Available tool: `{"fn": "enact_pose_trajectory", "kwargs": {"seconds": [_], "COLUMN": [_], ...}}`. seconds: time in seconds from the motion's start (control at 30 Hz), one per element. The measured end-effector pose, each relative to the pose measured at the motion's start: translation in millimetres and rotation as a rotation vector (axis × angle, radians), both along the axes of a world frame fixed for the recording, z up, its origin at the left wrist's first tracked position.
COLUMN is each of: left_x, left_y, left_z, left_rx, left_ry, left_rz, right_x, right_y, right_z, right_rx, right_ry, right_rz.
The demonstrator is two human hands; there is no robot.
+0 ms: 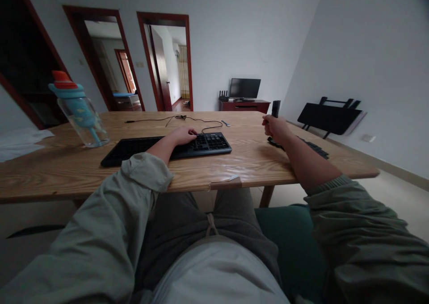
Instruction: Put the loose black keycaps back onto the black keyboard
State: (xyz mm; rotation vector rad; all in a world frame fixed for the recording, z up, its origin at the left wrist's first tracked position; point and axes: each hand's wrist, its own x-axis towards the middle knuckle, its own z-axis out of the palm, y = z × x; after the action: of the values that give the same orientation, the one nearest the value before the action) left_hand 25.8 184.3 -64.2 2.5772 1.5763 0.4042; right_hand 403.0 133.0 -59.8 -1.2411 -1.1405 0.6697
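Note:
A long black keyboard (209,144) lies on the table in front of me, with part of its left half behind my left forearm. My left hand (182,135) rests over the middle of its keys, fingers curled and pressed together; whatever may be between the fingertips is hidden. To the right of the keyboard, my right hand (276,128) is raised a little above the table and closed round a slim black object (276,108), whose flat end sticks up from the fist. Several small black pieces (315,147), like keycaps, lie beyond and beside my right forearm.
On the wooden table (248,161), a black cable (197,118) runs behind the keyboard near a small blue-and-white item (226,123). A clear bottle (82,112) with a red-and-blue lid stands left, by white tissue (22,141). Brown tape (226,183) marks the front edge.

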Motion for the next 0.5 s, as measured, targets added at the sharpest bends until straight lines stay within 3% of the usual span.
{"fn": "enact_pose_trajectory", "kwargs": {"seconds": [0.23, 0.5], "left_x": [-1.3, -0.3], "left_y": [-0.6, -0.7], "left_z": [1.2, 1.8], "left_rx": [-0.017, -0.018], "left_ry": [0.019, 0.033], "left_rz": [-0.001, 0.005], "right_x": [-4.0, -1.8], "right_y": [5.0, 3.5], "right_z": [-8.7, -12.4], "right_rx": [-0.149, -0.171], "right_ry": [-0.269, -0.173], "right_rz": [-0.047, 0.086]}}
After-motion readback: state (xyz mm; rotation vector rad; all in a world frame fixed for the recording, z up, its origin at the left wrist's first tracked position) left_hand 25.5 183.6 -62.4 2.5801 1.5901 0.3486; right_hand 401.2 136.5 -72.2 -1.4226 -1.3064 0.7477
